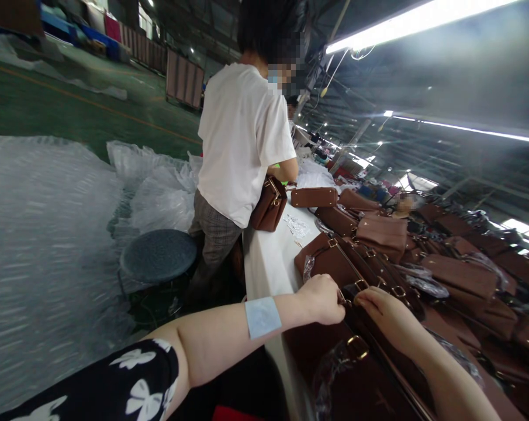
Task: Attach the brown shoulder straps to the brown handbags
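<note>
A dark brown handbag [347,362] with gold buckles and plastic-wrapped handles lies in front of me on a white-covered table [270,257]. My left hand [323,299] is closed at the bag's upper edge, its fingers pinching a small part beside a gold fitting; the exact piece is too small to name. Close by on the right, my right hand [380,307] has its fingers pressed together at the same edge, and what lies under the fingertips is hidden. Another brown bag [329,257] with a gold-buckled strap sits just beyond both hands.
Many brown bags [461,278] are piled along the right. A person in a white shirt [242,140] stands ahead at the table with a brown bag [270,204]. Small white pieces [297,225] lie nearby. A round stool [158,255] and plastic sheeting [49,251] are at left.
</note>
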A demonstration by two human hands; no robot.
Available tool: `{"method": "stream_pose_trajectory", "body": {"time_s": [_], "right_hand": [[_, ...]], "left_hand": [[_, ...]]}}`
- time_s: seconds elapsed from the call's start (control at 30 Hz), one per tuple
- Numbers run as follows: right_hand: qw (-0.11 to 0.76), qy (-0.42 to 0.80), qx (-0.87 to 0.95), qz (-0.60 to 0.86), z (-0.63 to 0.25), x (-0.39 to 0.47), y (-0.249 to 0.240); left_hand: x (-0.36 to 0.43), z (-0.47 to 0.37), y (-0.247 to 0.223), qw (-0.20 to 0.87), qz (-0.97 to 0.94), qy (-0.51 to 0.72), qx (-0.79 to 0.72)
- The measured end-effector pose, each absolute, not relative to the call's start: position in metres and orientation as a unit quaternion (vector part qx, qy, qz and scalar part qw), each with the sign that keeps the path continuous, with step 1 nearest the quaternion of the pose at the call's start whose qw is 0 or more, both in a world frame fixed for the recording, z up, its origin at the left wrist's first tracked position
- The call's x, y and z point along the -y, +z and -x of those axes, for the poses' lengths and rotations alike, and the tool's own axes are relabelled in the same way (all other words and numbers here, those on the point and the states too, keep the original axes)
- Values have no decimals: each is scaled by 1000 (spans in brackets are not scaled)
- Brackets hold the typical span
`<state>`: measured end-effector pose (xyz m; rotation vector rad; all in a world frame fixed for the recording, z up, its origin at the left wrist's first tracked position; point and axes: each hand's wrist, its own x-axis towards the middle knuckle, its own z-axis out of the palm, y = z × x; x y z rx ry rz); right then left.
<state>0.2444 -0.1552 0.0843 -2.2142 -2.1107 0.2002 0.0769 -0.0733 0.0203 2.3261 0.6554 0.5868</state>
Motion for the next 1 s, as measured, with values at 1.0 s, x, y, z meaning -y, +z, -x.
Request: {"method": "stream_pose_trajectory", "body": {"time_s": [1.0], "right_hand": [[-14, 81, 686, 723, -203, 142, 87]], "left_hand": [[37, -70, 1, 347, -891, 223, -186]]}}
